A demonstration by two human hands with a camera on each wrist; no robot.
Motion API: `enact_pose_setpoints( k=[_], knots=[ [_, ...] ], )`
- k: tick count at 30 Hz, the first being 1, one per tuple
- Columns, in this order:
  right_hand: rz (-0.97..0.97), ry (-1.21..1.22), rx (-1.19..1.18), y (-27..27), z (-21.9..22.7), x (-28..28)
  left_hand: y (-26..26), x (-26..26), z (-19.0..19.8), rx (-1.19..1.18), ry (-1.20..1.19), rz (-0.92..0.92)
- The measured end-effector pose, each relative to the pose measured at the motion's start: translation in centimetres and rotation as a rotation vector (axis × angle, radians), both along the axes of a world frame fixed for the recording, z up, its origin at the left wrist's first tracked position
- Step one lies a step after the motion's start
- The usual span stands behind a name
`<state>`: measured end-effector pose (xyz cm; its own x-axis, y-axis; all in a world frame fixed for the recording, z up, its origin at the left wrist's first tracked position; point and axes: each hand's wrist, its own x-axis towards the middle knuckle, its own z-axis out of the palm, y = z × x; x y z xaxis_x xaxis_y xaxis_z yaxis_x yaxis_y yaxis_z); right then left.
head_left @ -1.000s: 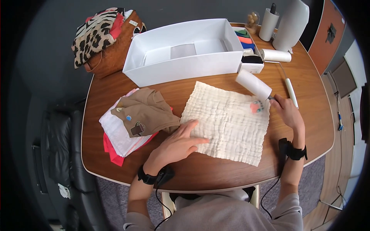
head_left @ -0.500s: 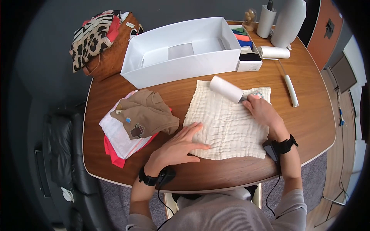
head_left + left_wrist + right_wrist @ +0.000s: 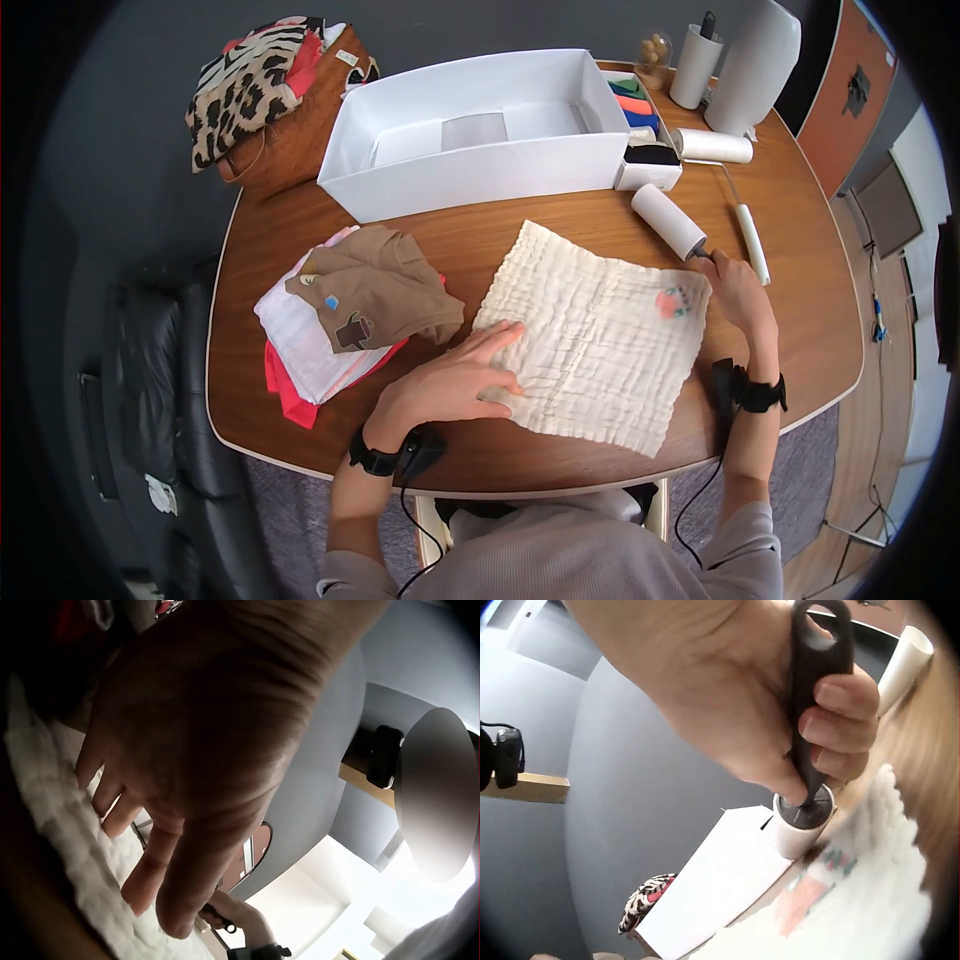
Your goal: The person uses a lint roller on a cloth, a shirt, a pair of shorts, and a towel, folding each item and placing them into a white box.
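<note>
A cream crinkled gauze cloth (image 3: 590, 340) with a small pink print near its right corner lies spread on the table. My left hand (image 3: 450, 380) rests on its left edge, fingers spread and straight. In my right hand (image 3: 742, 295) is a lint roller (image 3: 668, 221) with a white sheet roll. The right wrist view shows the fingers curled round its black handle (image 3: 817, 682). The roller's head is just past the cloth's upper right corner, over the wood. In the left wrist view the left fingers (image 3: 154, 862) lie along the cloth.
Left of the cloth lies a pile of clothes with a brown garment (image 3: 375, 285) on top. A white box (image 3: 490, 170) stands at the back, beside a small box of folded items (image 3: 648, 175). Another white roller (image 3: 755, 245) lies at right. A brown bag (image 3: 300, 140) holds patterned clothes.
The lint roller swept left over the cloth, then back right past its corner. The cloth has turned slightly, its lower edge nearer me. The left hand stays on its left edge.
</note>
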<state>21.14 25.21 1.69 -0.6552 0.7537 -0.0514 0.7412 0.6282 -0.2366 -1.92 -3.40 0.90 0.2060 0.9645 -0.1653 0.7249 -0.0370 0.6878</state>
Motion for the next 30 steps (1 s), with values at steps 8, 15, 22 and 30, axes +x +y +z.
enact_pose_setpoints(
  k=[8, 15, 22, 30],
  knots=[
    [0.537, 0.042, -0.201, -8.3, -0.3, -4.6, 0.4, 0.0, 0.0, 0.010, 0.046, -0.030],
    [0.345, -0.004, -0.001, -7.3, -2.1, -6.9, 0.3, 0.4, 0.4, -0.006, 0.046, -0.014],
    [0.134, 0.052, 0.013, -3.7, -1.6, -5.5, 0.1, 0.1, 0.1, -0.014, 0.005, -0.024],
    [0.457, 0.045, -0.387, -6.0, 0.5, -4.1, 0.0, 0.0, 0.0, -0.019, -0.016, 0.011]
  ],
)
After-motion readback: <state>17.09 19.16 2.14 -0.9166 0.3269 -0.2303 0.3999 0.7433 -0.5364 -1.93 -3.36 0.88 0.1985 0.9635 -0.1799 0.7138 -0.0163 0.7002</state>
